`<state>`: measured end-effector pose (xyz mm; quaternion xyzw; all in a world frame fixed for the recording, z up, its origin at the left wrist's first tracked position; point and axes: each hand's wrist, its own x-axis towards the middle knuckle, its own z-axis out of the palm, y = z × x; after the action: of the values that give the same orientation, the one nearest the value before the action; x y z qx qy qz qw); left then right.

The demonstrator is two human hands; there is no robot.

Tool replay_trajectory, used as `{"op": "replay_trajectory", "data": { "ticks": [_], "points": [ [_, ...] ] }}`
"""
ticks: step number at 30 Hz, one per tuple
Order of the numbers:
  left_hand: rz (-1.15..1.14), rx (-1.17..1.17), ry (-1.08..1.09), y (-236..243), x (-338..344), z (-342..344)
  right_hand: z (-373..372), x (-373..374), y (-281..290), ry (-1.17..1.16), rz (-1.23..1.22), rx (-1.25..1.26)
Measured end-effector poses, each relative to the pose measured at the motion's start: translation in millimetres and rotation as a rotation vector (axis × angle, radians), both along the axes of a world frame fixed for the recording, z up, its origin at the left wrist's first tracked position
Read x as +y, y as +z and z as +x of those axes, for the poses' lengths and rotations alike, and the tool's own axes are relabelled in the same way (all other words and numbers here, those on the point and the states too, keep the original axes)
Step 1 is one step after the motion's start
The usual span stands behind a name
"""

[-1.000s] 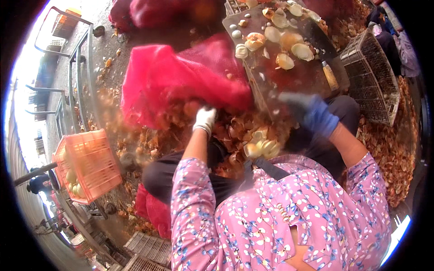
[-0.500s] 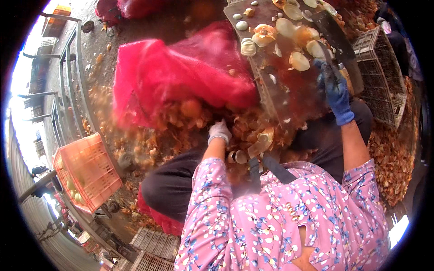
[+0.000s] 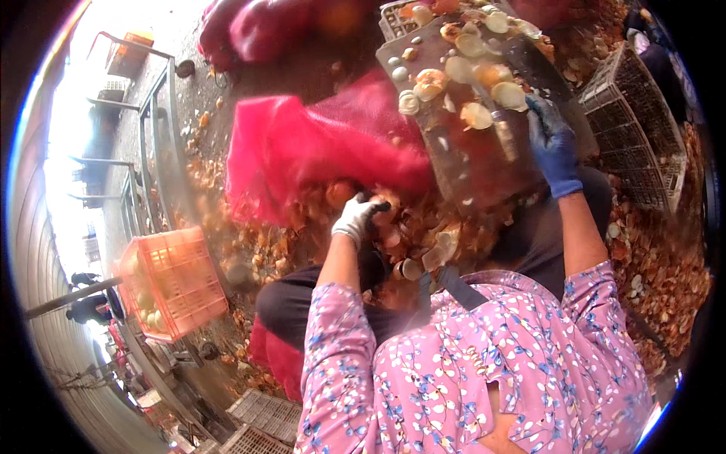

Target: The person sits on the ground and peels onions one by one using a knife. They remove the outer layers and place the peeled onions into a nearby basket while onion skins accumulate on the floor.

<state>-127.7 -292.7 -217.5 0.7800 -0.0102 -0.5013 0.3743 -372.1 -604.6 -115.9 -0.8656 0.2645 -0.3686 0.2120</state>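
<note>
Corrugated metal sheeting (image 3: 38,295) curves along the far left, and next to it stands a grey tubular cart frame (image 3: 155,136). Right of the sheeting, an orange plastic crate (image 3: 187,280) is tilted in view, pale onions (image 3: 147,306) showing in it, with a greyish slatted crate (image 3: 266,415) near the lower edge. A pink-red mesh sack (image 3: 325,144) lies crumpled on the ground, well above the person's bent left knee. Just below the sack is the left hand (image 3: 354,219), in a white glove with dark fingertips; its thumb and fingers are parted, beside a brownish onion (image 3: 341,195). Whether they touch, I cannot tell. Loose onion skins (image 3: 412,216) cover the ground between the legs. To their right the grey worktop (image 3: 460,155) carries pale peeled onion pieces (image 3: 475,115) at its upper part and a knife (image 3: 505,138), blurred, with a light handle. The right hand (image 3: 554,147), in a blue glove with greyish fingers, is at the worktop's right side, fingers extended and slightly bent near a pale onion half (image 3: 508,96); whether it grips anything, I cannot tell. A grey lattice crate (image 3: 620,125) leans farther right, above more skins (image 3: 656,299).
</note>
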Motion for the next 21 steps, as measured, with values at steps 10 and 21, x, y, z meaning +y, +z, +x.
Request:
{"op": "replay_trajectory", "data": {
  "ticks": [10, 21],
  "points": [
    [-0.607, -0.219, -0.062, 95.7, -69.8, -79.3, -31.2, -30.6, -35.7, -0.375, 0.149, 0.436],
    [-0.618, -0.324, 0.06, 65.5, -83.6, -87.7, -49.9, 23.5, -20.0, 0.125, 0.354, -0.035]
  ]
}}
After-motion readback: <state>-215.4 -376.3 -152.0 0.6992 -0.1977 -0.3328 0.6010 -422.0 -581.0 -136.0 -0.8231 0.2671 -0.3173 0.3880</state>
